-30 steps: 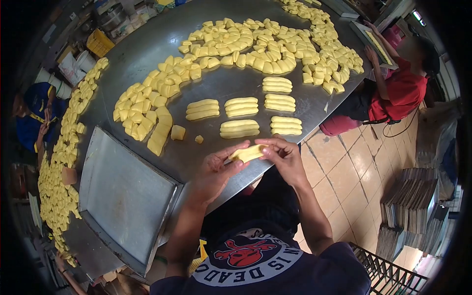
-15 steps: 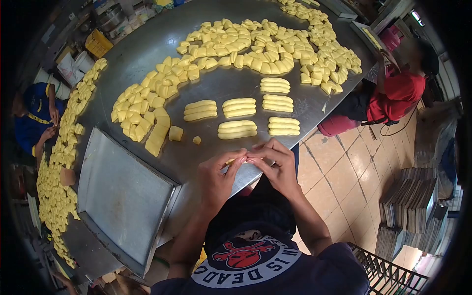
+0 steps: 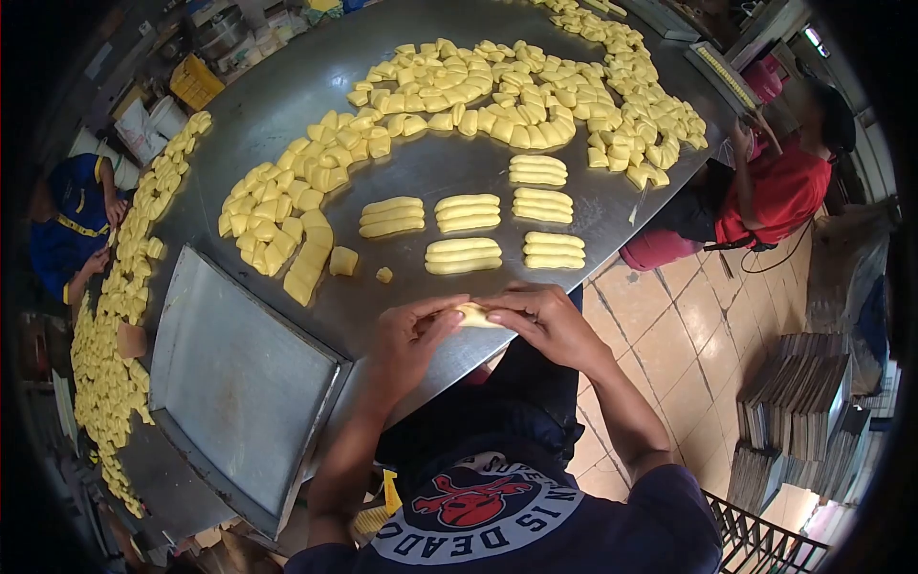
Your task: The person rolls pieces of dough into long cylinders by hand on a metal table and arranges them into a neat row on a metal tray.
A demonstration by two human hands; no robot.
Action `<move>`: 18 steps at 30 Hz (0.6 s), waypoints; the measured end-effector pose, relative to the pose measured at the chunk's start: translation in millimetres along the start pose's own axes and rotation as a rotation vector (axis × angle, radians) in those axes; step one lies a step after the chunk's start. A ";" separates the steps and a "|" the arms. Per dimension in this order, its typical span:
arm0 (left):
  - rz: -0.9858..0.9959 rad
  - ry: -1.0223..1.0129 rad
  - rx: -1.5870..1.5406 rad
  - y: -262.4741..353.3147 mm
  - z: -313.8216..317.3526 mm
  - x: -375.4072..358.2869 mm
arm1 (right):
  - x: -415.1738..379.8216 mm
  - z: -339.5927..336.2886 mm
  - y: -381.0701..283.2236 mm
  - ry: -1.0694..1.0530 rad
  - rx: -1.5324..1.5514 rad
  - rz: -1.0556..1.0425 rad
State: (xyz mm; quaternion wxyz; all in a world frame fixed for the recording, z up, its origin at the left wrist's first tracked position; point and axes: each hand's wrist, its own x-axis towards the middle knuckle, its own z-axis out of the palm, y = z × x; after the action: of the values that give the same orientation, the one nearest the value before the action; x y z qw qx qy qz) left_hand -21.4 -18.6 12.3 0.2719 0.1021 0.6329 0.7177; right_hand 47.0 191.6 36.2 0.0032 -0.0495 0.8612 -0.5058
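A small piece of yellow dough (image 3: 476, 315) is held between my two hands at the near edge of the metal table (image 3: 402, 340). The fingers of my left hand (image 3: 413, 330) pinch its left end, and those of my right hand (image 3: 547, 320) press on its right end. Just beyond my hands lie several groups of dough rolls side by side, the nearest being one group (image 3: 463, 256) and another (image 3: 554, 251). A small dough scrap (image 3: 384, 275) and a square dough piece (image 3: 343, 260) rest to the left.
Many cut dough pieces (image 3: 526, 124) spread over the table's far part. An empty metal tray (image 3: 244, 383) lies at the left. A person in red (image 3: 779, 191) is at the right, another in blue (image 3: 72, 225) at the far left. Stacked trays (image 3: 798, 387) stand on the right.
My hands have moved slightly apart, and the dough between them shows more. The fingers lie flatter over it. At the right, the person in red has shifted their arms.
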 end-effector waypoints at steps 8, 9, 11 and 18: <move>0.398 -0.125 0.863 -50.3 -19.7 12.3 | 9.9 21.0 60.4 -0.213 -0.187 -0.115; 0.396 -0.125 0.863 -49.4 -20.2 12.5 | 7.8 21.8 64.2 -0.140 -0.171 -0.199; 0.449 -0.050 0.670 -47.0 -21.0 11.8 | 2.4 21.2 67.4 -0.071 -0.151 -0.276; 0.079 -0.144 0.696 -33.8 -23.7 26.4 | 6.9 21.6 56.3 -0.084 -0.271 -0.094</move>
State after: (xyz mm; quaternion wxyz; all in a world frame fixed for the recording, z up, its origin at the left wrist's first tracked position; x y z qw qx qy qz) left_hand -46.1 -23.3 -29.7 0.2370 0.2634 0.8143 0.4598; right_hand 36.7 199.4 -23.1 0.0090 -0.1112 0.9175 -0.3819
